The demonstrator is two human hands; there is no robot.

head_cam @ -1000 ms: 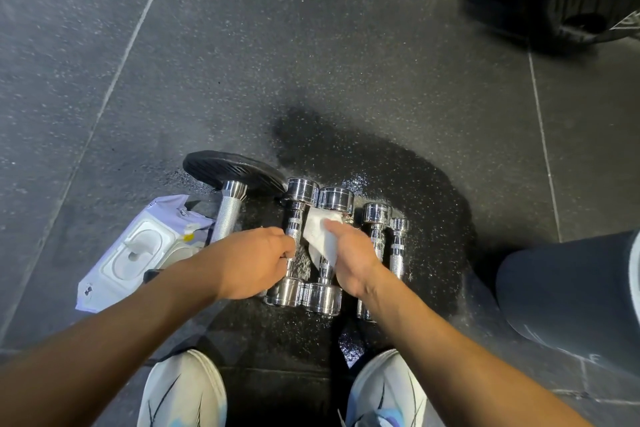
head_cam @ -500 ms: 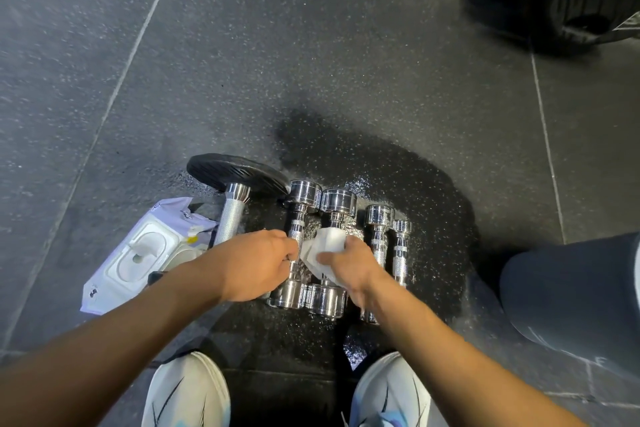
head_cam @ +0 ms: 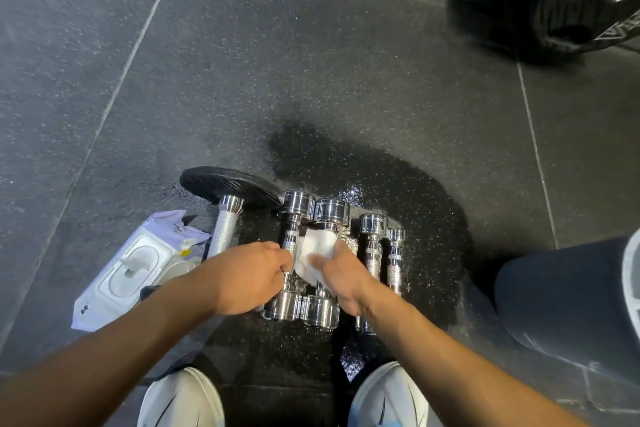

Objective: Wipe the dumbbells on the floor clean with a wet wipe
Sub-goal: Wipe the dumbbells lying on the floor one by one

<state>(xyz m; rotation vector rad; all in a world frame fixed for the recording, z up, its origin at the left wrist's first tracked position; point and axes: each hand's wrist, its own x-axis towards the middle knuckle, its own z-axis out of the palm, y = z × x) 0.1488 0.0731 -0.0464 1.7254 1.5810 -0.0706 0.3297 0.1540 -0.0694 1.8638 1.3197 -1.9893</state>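
Dark speckled rubber floor tiles (head_cam: 311,62)

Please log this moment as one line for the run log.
left hand: grips dumbbell handle | right hand: holds wipe on next dumbbell | wipe pack: left | floor: wet

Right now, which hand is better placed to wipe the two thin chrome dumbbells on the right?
Right hand: it already holds the white wet wipe, beside the thin chrome dumbbells. Left hand grips another handle.
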